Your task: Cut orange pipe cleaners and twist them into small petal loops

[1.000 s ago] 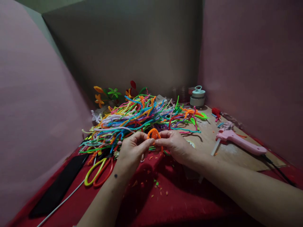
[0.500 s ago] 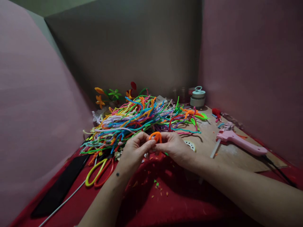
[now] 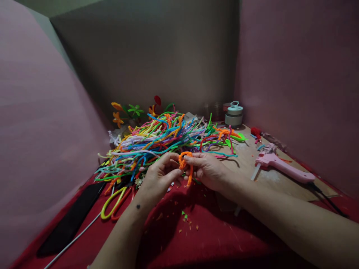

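Note:
An orange pipe cleaner (image 3: 190, 176), bent into a small loop with a loose end hanging down, is held between my two hands above the red cloth. My left hand (image 3: 163, 173) pinches its left side between thumb and fingers. From the right, my right hand (image 3: 209, 170) grips the loop with the thumb laid over it. Some of the fingertips are hidden behind the loop. Just beyond my hands lies a big heap of multicoloured pipe cleaners (image 3: 159, 136).
Scissors (image 3: 113, 203) with yellow and red handles lie left, beside a black flat object (image 3: 71, 220) and a white cable (image 3: 73, 241). A pink glue gun (image 3: 283, 168) rests on a brown board (image 3: 297, 194) at right. Fuzzy flowers (image 3: 117, 118) and a lidded jar (image 3: 234, 114) stand behind.
The orange pipe cleaner has turned, so its loop and hanging end show more. My right thumb has moved up onto the loop, and my left fingers have shifted slightly.

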`<state>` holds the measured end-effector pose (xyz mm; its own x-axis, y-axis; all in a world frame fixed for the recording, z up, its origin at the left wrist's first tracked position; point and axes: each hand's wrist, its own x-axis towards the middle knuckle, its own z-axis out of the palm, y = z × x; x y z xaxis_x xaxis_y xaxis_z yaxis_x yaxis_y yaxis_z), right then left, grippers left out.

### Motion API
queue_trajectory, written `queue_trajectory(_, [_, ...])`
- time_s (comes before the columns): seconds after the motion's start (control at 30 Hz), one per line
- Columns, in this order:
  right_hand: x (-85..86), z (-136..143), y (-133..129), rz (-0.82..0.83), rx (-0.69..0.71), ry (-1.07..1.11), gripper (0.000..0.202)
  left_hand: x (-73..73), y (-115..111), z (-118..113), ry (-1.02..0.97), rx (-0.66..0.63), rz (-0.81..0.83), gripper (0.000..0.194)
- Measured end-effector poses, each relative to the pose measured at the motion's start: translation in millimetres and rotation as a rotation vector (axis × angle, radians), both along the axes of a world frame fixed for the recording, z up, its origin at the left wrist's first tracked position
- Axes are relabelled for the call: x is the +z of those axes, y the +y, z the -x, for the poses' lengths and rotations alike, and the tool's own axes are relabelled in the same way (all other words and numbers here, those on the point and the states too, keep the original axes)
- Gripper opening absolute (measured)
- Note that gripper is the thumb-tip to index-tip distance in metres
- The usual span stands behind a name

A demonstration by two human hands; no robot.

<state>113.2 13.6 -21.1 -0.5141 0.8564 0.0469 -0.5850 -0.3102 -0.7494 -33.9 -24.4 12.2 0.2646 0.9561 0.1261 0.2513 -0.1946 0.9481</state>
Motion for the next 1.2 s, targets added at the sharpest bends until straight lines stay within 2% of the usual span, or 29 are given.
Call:
queue_trajectory(0.13, [-3.4, 1, -1, 0.011, -0.007, 0.000, 0.010, -0.6, 1, 1, 0.008, -0.020, 0.055, 0.028])
queue_trajectory(0.27, [-5.5, 1, -2, 0.108, 0.038, -0.012, 0.006, 1.5, 0, 2, 0.054, -0.076, 0.072, 0.034])
queue_trajectory(0.4, [-3.6, 1, -4, 0.144, 0.065, -0.021, 0.005, 4.7, -1, 6, 0.099, -0.067, 0.079, 0.036])
queue_trajectory(0.53, [-0.9, 2, -6, 0.138, 0.029, 0.009, 0.005, 4.5, -1, 8, 0.081, -0.092, 0.132, 0.043])
queue_trajectory(0.7, [-0.6, 2, -4, 0.180, -0.006, 0.041, 0.004, 4.6, -1, 4, 0.102, -0.057, 0.121, 0.049])
queue_trajectory(0.87, [1.0, 2, -4, 0.129, -0.021, 0.017, 0.005, 11.5, -2, 9, 0.123, -0.059, 0.162, 0.043])
queue_trajectory(1.0, [2.0, 3, -5, 0.056, -0.053, -0.028, 0.004, 9.5, 0, 12, 0.132, -0.087, 0.238, 0.027])
queue_trajectory(1.07, [1.5, 3, -5, 0.049, -0.079, -0.026, 0.007, 6.3, 2, 12, 0.088, -0.084, 0.281, 0.023])
queue_trajectory(1.2, [0.8, 3, -5, 0.046, -0.111, -0.029, 0.012, -1.2, 3, 8, -0.109, -0.051, 0.356, 0.025])
